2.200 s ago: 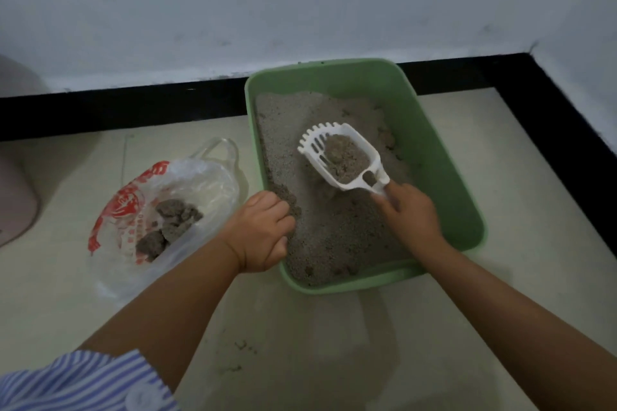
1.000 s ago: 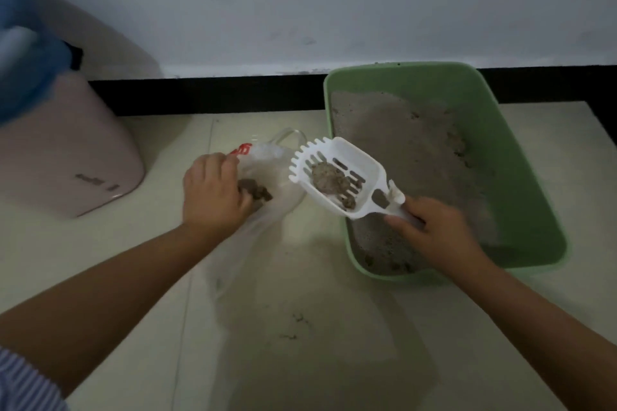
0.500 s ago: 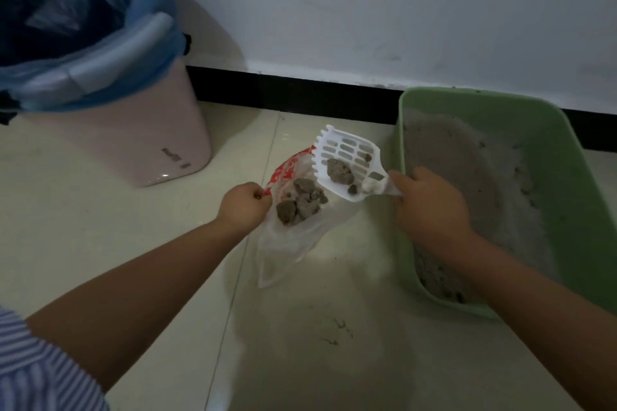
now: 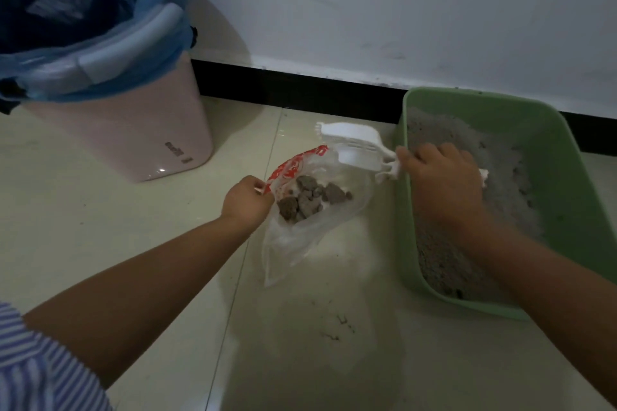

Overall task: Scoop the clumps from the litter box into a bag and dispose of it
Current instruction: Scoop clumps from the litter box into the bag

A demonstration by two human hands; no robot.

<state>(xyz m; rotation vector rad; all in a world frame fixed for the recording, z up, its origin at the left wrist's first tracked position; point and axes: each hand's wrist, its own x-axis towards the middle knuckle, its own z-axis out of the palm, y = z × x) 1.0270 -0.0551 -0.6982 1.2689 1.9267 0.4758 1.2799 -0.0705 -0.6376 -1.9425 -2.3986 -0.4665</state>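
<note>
A clear plastic bag [image 4: 300, 237] with red print lies on the floor, several grey-brown clumps [image 4: 309, 198] inside it. My left hand [image 4: 245, 198] pinches the bag's left rim and holds its mouth open. My right hand [image 4: 440, 177] grips the handle of a white slotted scoop [image 4: 354, 145], which is turned face down over the bag's mouth. The green litter box [image 4: 574, 183] with grey litter stands to the right, partly under my right arm.
A pink bin [image 4: 133, 130] lined with a blue bag stands at the back left against the white wall. A black baseboard [image 4: 300, 87] runs along the wall. Small dark specks [image 4: 337, 327] lie on the pale tiles in front of the bag.
The scoop left the litter box, moved left over the bag and tipped over; its clumps are now in the bag. My left hand went from the box rim to the bag's rim.
</note>
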